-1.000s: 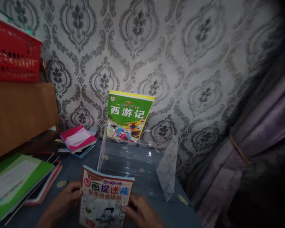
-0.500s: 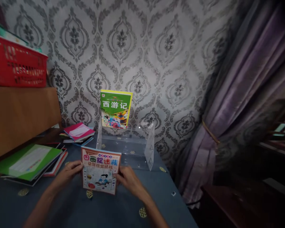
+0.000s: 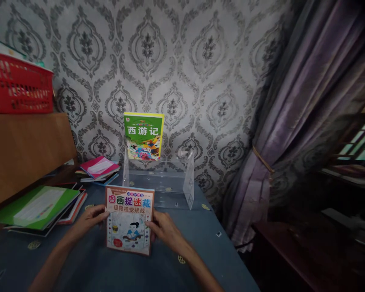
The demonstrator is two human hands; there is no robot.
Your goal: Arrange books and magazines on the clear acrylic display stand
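A picture book [image 3: 129, 227] with a brown-edged cover and colourful Chinese characters faces me, held almost upright above the table. My left hand [image 3: 94, 217] pinches its left edge, thumb on the cover. At the opposite edge my right hand [image 3: 164, 229] is closed on the same book, its thumb across the front; the other fingers are partly hidden behind. Beyond the book stands a clear plastic display rack [image 3: 188, 184] with tiers. On its upper tier, at the left, leans a green and yellow book [image 3: 143, 138].
To the left lie a stack of books topped by a green one [image 3: 50, 207] and a smaller pile topped by a pink one [image 3: 99, 166]. A red basket [image 3: 21, 87] sits on a wooden box [image 3: 27, 150]. A tied purple curtain [image 3: 270, 142] hangs at right.
The view has shifted slightly, so the rack and the green and yellow book appear a little further left and higher. Both hands keep hold of the picture book, which now faces me more squarely.
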